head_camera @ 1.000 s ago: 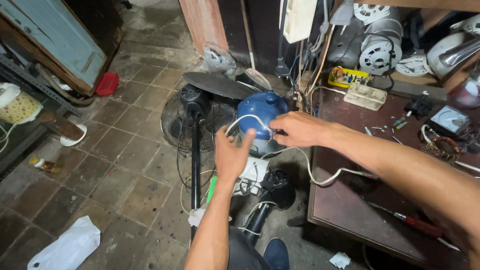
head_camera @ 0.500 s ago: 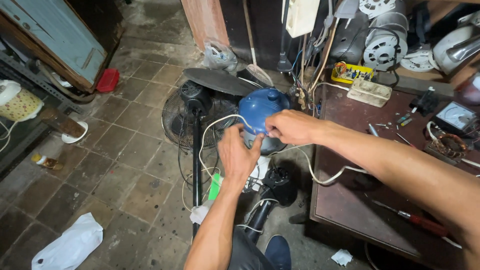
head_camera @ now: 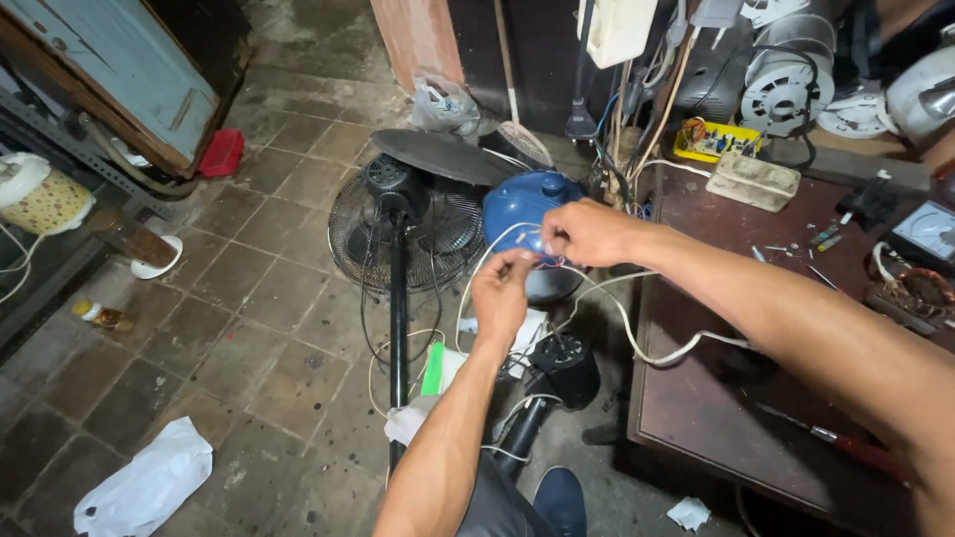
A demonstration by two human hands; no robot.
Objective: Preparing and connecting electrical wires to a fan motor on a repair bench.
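My left hand (head_camera: 502,293) and my right hand (head_camera: 587,232) meet in front of a blue fan motor housing (head_camera: 522,204). Both pinch the thin coloured wire ends (head_camera: 549,261) that come off a white cable (head_camera: 637,343). The cable loops down and runs right over the dark wooden table (head_camera: 696,418). Below my hands a black fan base with a knob (head_camera: 562,363) stands on the floor.
A black standing fan with its grille (head_camera: 398,234) lies to the left on the tiled floor. Motors, a white box (head_camera: 753,179), a yellow parts tray (head_camera: 714,139) and a red-handled screwdriver (head_camera: 846,447) sit on the table. A white plastic bag (head_camera: 149,487) lies at the lower left.
My left hand has closed from spread fingers into a pinch on the wire ends beside my right hand. The view has shifted slightly.
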